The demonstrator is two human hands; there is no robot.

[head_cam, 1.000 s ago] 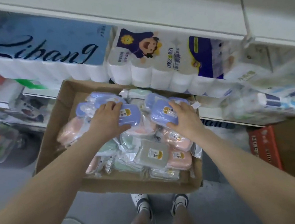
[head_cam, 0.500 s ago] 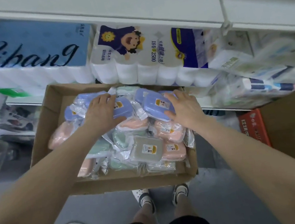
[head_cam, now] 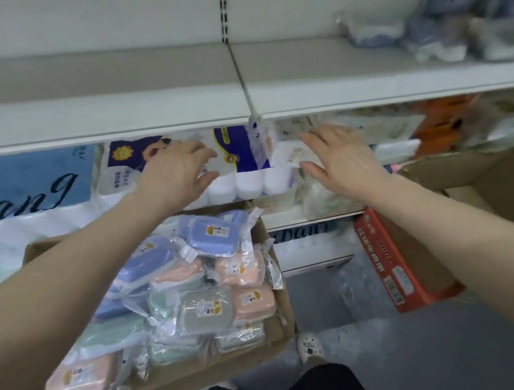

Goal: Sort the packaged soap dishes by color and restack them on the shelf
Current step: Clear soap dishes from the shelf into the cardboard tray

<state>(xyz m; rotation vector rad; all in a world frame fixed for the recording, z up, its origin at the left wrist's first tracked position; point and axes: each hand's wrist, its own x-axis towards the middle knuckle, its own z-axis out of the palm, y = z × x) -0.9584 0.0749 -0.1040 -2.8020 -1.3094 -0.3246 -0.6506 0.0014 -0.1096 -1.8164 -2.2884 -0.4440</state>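
Below the shelf's front edge point(head_cam: 143, 111), the left hand point(head_cam: 176, 175) and right hand point(head_cam: 338, 156) hover spread and hold nothing, above the cardboard box point(head_cam: 274, 244) of packaged soap dishes point(head_cam: 212, 235).

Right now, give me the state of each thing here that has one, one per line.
Left hand: open, raised, holding nothing.
Right hand: open, raised, holding nothing.
Cardboard box: open, full of mixed-color soap dishes.
Blue soap dish: sealed in its bag, on top of the pile.
Upper shelf: blurred blue packs at its far right.

Bagged pastel soap dishes point(head_cam: 195, 285), jumbled in carton point(head_cam: 263, 235)
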